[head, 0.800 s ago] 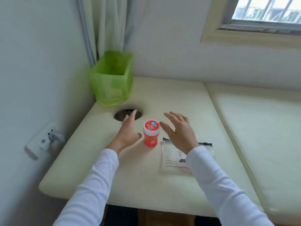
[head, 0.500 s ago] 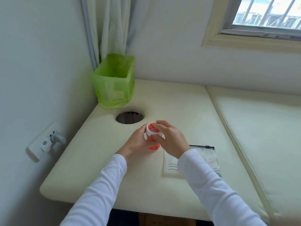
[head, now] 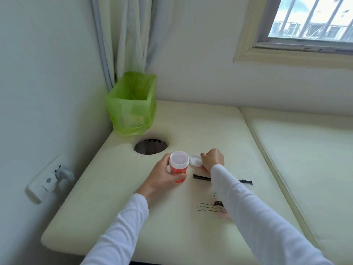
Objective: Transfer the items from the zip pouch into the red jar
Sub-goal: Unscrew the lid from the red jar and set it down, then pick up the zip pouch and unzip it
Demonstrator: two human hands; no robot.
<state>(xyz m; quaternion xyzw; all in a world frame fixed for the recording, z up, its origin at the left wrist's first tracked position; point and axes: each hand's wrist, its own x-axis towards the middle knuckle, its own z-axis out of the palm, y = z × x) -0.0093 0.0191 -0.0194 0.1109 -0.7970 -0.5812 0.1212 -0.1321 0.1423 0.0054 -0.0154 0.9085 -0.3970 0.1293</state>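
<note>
The red jar (head: 179, 167) with a white rim stands uncapped on the cream padded table (head: 107, 197), and my left hand (head: 165, 175) is wrapped around its side. Its white lid (head: 195, 161) rests upside down on the pad just right of the jar, pinched by the fingers of my right hand (head: 212, 159). The clear zip pouch (head: 208, 196) with a black zipper and wavy line print lies flat under my right forearm, which hides most of it. What the pouch contains cannot be made out.
A green-lined bin (head: 132, 105) stands at the far left corner beside a curtain. A round hole (head: 150, 146) opens in the pad just behind the jar. A wall socket (head: 50, 178) with a plug sits at the left. A second cushion (head: 305, 155) adjoins on the right.
Both hands closed on the capped jar, then my right hand took the lid off and moved it right onto the pad. The jar now stands uncapped in my left hand.
</note>
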